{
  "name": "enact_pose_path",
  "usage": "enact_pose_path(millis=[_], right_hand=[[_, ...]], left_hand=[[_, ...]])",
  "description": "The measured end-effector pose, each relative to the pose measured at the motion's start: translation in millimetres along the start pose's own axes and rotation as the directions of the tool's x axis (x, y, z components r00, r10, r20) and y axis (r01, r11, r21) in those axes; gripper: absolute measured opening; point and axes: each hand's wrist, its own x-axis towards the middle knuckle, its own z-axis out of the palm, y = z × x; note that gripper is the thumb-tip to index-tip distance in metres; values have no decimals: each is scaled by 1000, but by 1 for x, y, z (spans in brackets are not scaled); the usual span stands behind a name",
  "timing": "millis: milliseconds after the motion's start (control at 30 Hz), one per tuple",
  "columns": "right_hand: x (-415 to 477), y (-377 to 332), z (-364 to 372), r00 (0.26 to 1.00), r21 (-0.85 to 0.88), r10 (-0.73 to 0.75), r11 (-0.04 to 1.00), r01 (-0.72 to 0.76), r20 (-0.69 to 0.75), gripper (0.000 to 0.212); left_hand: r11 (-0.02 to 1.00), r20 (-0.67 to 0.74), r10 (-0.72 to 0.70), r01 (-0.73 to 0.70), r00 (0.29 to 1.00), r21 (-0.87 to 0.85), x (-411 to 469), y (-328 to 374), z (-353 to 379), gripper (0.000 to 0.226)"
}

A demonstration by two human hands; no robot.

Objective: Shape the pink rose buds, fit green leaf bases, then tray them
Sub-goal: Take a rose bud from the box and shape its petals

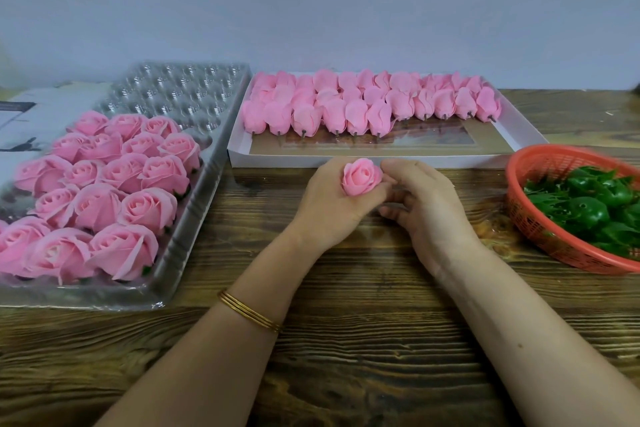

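At the middle of the wooden table, the left hand grips a pink rose from below, its fingers curled round the base so the open bloom faces up. The right hand sits just beside it, with the thumb against the rose's right side and the fingers curled in under the flower. Whether a green base is already on this rose is hidden by the hands. Thin gold bangles circle the left wrist. To the left, a clear plastic tray holds rows of finished roses in its near cups. It lies on a printed sheet whose dark marks are too blurred to read. Behind the hands, a white box holds closed buds lying in rows with their stubs pointing forward. At the right edge, a red basket holds green leaf bases.
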Motion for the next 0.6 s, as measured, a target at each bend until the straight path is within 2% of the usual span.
enact_pose_path(millis=[100,133,267,600], right_hand=[[-1,1,0,999,-23,-11,1000,11,33,36],[-1,2,0,999,-27,-8,1000,9,35,40],[-2,5,-1,1000,-40,-15,999,16,17,27],[-3,5,0,999,-107,-31,994,32,17,30]], left_hand=[[997,8,23,-23,1000,69,0,-2,2,9],[998,5,16,-16,1000,65,-1,0,3,14],[997,12,13,-14,1000,80,-3,3,2,15],[997,62,-7,2,998,81,-2,1,1,23]])
